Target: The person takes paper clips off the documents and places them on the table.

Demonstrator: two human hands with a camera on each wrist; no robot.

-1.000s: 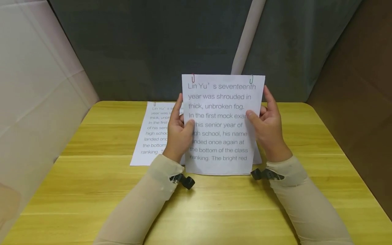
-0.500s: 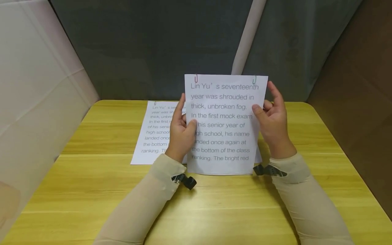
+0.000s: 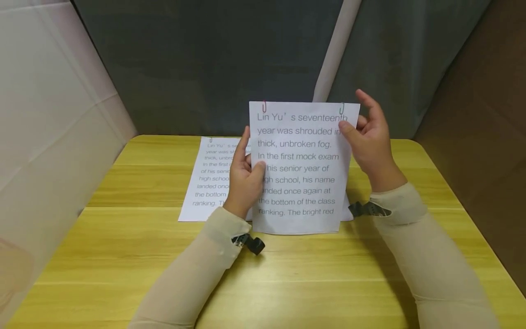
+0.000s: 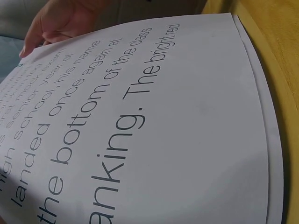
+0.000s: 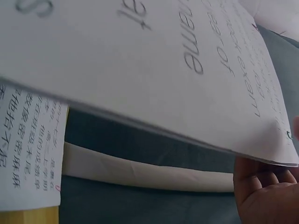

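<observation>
A thin stack of printed paper sheets (image 3: pixel 300 221) stands tilted up before me, its lower edge close over the table. A red paper clip (image 3: pixel 264 107) and a green paper clip (image 3: pixel 341 108) sit on its top edge. My left hand (image 3: pixel 245 185) grips the left side, thumb in front and fingers behind. At the upper right edge my right hand (image 3: pixel 373 148) holds the paper, thumb on the front just below the green clip, index finger raised beyond the edge. In the right wrist view its other fingers (image 5: pixel 261 184) curl behind the sheets.
More printed paper (image 3: pixel 193 212) lies on the yellow wooden table (image 3: pixel 304 283) behind the held stack, partly hidden, with a clip at its top. A page with Chinese characters (image 5: pixel 30 182) shows in the right wrist view. A dark curtain (image 3: pixel 205 64) hangs beyond the table.
My right hand has moved up along the right edge of the stack, from mid-height to near the green clip. The stack has shifted slightly right; the left hand keeps its grip.
</observation>
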